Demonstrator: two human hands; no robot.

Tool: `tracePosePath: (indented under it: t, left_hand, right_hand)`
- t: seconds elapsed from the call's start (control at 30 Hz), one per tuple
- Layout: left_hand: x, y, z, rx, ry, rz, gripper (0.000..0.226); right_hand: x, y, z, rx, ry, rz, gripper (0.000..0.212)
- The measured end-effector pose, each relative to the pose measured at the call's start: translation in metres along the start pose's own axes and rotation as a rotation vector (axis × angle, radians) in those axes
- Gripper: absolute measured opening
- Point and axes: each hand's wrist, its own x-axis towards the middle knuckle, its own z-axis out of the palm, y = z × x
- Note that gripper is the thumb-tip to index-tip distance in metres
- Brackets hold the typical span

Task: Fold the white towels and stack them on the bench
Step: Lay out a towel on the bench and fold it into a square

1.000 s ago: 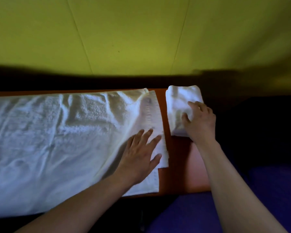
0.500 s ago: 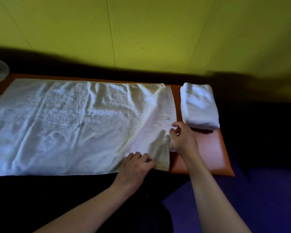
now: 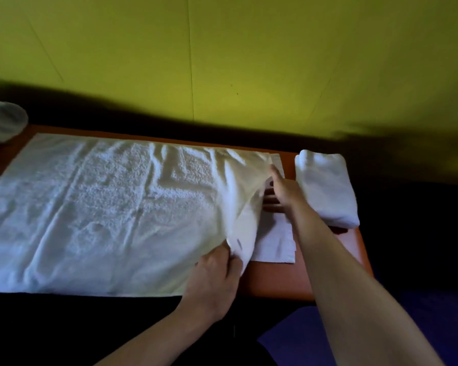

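A yellow-green wall [image 3: 222,54] fills the upper half of the view, and a dark shadow runs along its bottom edge. Below it stands the orange desk [image 3: 328,260], which goes from the left edge to the right part of the picture.

Most of the desk is covered by a large white towel [image 3: 103,207], spread flat and a little wrinkled. Its near long edge lies along the front edge of the desk. Its right end is lifted up from the surface and is turned over toward the left, so that a lower layer of white cloth shows under it on the desk.

On the right end of the desk, just beside the large towel but not touching it, lies a folded white towel [image 3: 325,186], a thick small packet. At the far left end there is a pale rounded thing [image 3: 3,120]; it is too blurred to say what it is.

The left hand [image 3: 212,281] is at the near right corner of the large towel, and its grip pinches the lifted edge between thumb and fingers. The right hand [image 3: 280,191] reaches to the far right corner; part of it is under the raised cloth, and I cannot tell if its grip is closed on the cloth or not.
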Motion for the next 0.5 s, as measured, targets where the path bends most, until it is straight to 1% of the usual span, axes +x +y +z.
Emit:
tracePosePath:
  t: [0.03, 0.07, 0.1, 0.17, 0.23, 0.27, 0.33, 0.4, 0.43, 0.5]
  left_hand:
    - [0.001, -0.004, -0.001, 0.058, -0.019, 0.068, 0.038]
    - [0.002, -0.006, -0.002, 0.058, -0.045, 0.094, 0.051]
    - [0.003, -0.006, -0.006, -0.01, -0.04, 0.074, 0.059]
    - [0.005, -0.012, -0.008, -0.171, -0.004, 0.026, 0.054]
    - [0.005, -0.007, -0.015, -0.191, -0.032, 0.034, 0.05]
    - [0.004, -0.009, -0.02, -0.213, -0.026, 0.038, 0.047]
    - [0.003, -0.017, -0.03, -0.263, 0.007, 0.044, 0.037]
    - [0.002, -0.025, -0.042, -0.285, 0.043, 0.021, 0.034]
    - [0.0, -0.029, -0.049, -0.314, 0.071, -0.001, 0.032]
    - [-0.005, -0.039, -0.066, -0.37, 0.139, -0.067, 0.024]
  right_hand:
    - [0.022, 0.002, 0.003, -0.025, 0.031, -0.02, 0.08]
    - [0.042, 0.003, 0.006, -0.061, 0.051, -0.044, 0.084]
    - [0.05, 0.0, 0.008, -0.099, 0.066, -0.053, 0.082]
    - [0.043, -0.015, 0.017, -0.167, 0.104, -0.066, 0.067]
    - [0.04, -0.024, 0.014, -0.245, 0.207, -0.104, 0.043]
    - [0.041, -0.03, 0.017, -0.241, 0.261, -0.137, 0.033]
    - [0.043, -0.041, 0.025, -0.152, 0.277, -0.206, 0.02]
    - [0.039, -0.059, 0.033, 0.001, 0.24, -0.258, 0.004]
    - [0.037, -0.068, 0.037, 0.049, 0.238, -0.289, 0.004]
    - [0.027, -0.089, 0.048, 0.07, 0.251, -0.343, 0.005]
